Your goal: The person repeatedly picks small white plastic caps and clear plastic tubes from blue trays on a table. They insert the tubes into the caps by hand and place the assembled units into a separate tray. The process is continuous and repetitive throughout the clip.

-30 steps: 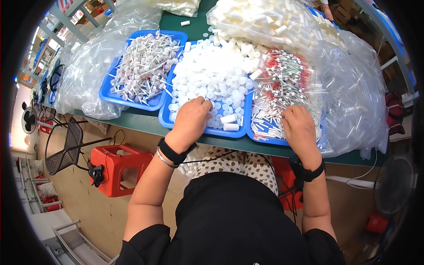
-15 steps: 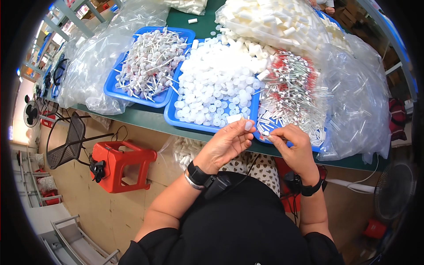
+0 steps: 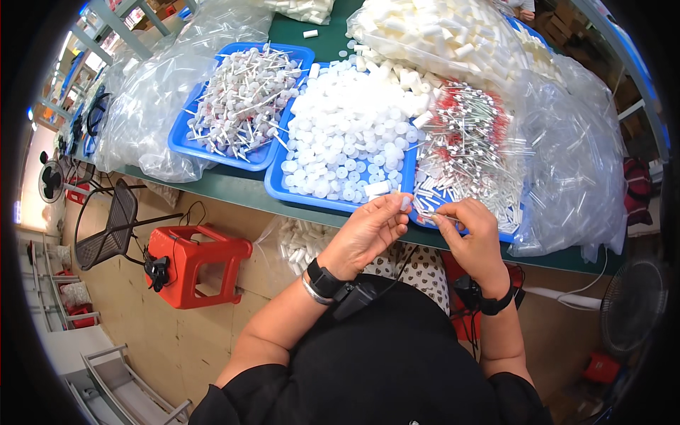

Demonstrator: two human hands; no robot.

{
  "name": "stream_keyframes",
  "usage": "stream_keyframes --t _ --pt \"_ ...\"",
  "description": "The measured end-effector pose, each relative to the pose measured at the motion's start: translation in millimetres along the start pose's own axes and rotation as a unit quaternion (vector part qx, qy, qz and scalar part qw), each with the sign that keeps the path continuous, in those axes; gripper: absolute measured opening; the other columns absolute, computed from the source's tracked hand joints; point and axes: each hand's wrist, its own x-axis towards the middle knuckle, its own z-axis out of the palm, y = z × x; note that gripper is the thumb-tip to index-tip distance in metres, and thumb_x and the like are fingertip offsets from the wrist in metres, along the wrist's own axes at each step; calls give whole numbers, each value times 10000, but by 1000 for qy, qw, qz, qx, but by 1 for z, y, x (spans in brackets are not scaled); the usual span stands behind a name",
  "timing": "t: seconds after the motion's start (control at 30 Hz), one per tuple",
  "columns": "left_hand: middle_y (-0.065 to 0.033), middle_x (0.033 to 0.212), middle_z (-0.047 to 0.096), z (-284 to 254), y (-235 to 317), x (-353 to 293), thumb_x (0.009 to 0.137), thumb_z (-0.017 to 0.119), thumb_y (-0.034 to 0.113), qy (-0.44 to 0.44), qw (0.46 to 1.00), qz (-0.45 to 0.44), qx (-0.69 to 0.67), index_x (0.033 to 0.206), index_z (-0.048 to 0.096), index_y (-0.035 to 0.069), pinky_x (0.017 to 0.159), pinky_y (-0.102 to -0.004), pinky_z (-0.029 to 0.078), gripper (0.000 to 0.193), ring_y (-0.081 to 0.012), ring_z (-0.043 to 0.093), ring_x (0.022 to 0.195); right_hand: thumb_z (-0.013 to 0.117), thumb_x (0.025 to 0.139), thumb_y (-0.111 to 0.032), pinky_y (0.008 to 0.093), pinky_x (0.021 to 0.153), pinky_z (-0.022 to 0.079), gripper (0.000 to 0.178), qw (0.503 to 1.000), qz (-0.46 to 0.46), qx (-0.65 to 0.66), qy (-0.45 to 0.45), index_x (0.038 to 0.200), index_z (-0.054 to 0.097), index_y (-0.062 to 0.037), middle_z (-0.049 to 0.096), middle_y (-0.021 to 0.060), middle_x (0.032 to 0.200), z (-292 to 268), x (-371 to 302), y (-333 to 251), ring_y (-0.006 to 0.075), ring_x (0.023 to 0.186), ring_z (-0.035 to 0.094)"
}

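My left hand (image 3: 368, 230) pinches a small white cap (image 3: 405, 203) at its fingertips, just in front of the table edge. My right hand (image 3: 473, 230) holds a thin clear tube with a red tip (image 3: 433, 215) pointed toward that cap; the two almost touch. Behind the hands sits a blue tray of white round caps (image 3: 340, 152). To its right a blue tray (image 3: 453, 152) holds several red-tipped clear tubes. Further left, another blue tray (image 3: 237, 106) is filled with white stemmed pieces.
Clear plastic bags (image 3: 574, 170) of parts lie right and left (image 3: 145, 106) on the green table (image 3: 227, 185). A bag of white cylinders (image 3: 439, 35) sits at the back. A red stool (image 3: 195, 262), a black mesh chair (image 3: 106, 227) and a fan (image 3: 51, 180) stand on the floor to the left.
Both hands have left the trays and drawn back to the table edge, coming together. The left now has a white cap, the right a red-tipped tube.
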Motion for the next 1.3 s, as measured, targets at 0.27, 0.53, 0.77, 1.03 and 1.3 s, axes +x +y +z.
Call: stream_keyframes --t 0.27,0.53,0.77,1.03,1.3 --pt "-4 952 651 10 -18 1 985 613 213 0 1000 9 13 1171 629 11 782 -218 534 274 -68 618 834 729 811 -51 355 566 431 85 998 -26 -35 41 826 653 -17 628 88 703 17 -6 -7 259 589 573" --pt "-11 932 653 5 -26 6 981 617 215 -4 1000 7 6 1200 613 -1 770 -228 545 307 -74 620 819 670 927 -89 238 623 508 113 955 205 211 28 933 673 23 701 70 765 34 -15 -9 68 742 643" --pt "-29 947 657 6 -9 0 986 610 261 41 991 94 87 1180 619 15 761 -237 545 313 -94 634 828 621 951 -129 292 646 508 137 955 219 198 -37 934 680 -7 709 97 828 22 6 19 152 711 658" --pt "-91 1004 655 3 -1 2 991 600 276 84 985 122 92 1166 608 23 816 -278 565 308 -175 676 926 627 744 -38 396 695 507 16 961 -109 -237 -90 757 620 -44 604 101 762 43 26 52 287 756 612" --pt "-120 1027 644 8 -1 5 991 601 252 91 986 122 64 1184 580 3 897 -322 565 316 -229 670 1016 596 744 -10 417 712 517 47 963 -98 -207 -144 790 599 -9 610 150 807 38 31 49 320 802 631"
